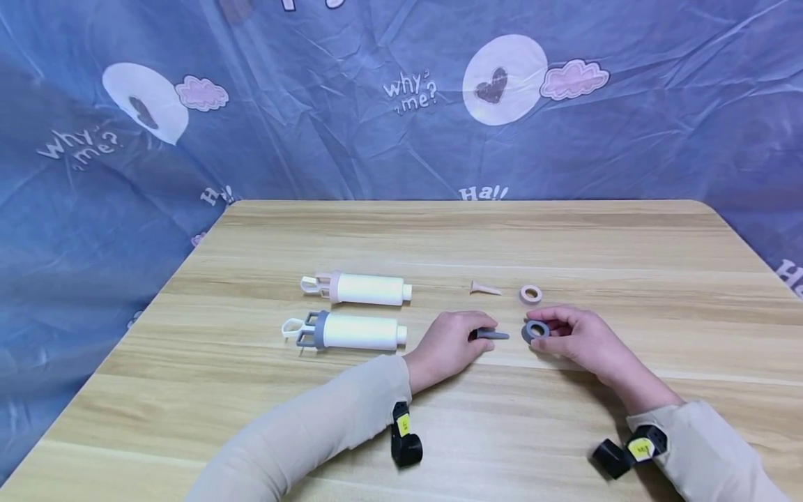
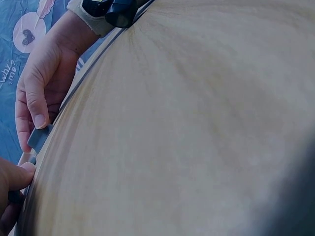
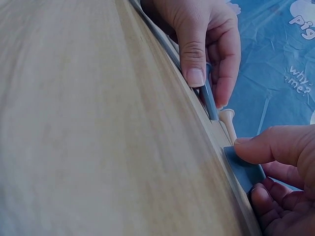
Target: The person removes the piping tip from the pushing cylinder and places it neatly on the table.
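Note:
My left hand (image 1: 449, 346) pinches a small blue-grey tapered nozzle (image 1: 493, 335) by its wide end, its narrow tip pointing right; in the right wrist view the nozzle (image 3: 210, 102) shows between thumb and fingers. To its right, my right hand (image 1: 586, 341) grips a blue-grey ring (image 1: 536, 330) between thumb and fingers, at table level. The ring (image 3: 243, 168) appears edge-on in the right wrist view. Left of the left hand lies a white tube (image 1: 360, 331) with a blue-grey collar and a looped handle.
Behind it lies a second white tube (image 1: 370, 289) with a pinkish collar. A pinkish nozzle (image 1: 486, 288) and a pinkish ring (image 1: 530, 294) lie beyond the hands. A blue printed cloth (image 1: 351, 139) hangs behind the wooden table (image 1: 439, 237).

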Available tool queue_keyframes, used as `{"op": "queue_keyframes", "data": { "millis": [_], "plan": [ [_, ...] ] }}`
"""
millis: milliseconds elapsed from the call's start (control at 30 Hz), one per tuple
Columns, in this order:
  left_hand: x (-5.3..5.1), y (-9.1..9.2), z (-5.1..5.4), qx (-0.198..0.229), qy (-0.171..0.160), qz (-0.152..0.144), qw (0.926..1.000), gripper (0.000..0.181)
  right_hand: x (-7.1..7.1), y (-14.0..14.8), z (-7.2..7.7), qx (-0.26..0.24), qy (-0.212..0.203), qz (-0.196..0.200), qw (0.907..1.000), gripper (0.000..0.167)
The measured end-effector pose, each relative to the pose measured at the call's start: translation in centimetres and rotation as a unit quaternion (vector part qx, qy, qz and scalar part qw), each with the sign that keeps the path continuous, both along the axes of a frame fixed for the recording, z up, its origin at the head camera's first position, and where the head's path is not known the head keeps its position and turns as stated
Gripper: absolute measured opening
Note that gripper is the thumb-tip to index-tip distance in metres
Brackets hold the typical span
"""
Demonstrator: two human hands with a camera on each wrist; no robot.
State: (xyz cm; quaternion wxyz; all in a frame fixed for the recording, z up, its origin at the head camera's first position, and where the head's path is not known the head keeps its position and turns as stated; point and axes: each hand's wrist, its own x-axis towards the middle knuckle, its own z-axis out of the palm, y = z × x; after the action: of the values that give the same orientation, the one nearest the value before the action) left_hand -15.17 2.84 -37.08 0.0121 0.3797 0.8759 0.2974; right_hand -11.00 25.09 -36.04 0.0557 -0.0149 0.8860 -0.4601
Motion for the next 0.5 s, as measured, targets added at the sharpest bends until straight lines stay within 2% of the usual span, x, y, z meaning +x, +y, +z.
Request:
{"op": "queue_keyframes", "data": {
  "millis": [500],
  "plan": [
    [-0.01, 0.01, -0.03, 0.006, -0.014, 0.004, 0.9999, 0.026, -0.09, 0.0, 0.05, 0.002, 0.002, 0.003, 1.0, 0.048]
  ]
}}
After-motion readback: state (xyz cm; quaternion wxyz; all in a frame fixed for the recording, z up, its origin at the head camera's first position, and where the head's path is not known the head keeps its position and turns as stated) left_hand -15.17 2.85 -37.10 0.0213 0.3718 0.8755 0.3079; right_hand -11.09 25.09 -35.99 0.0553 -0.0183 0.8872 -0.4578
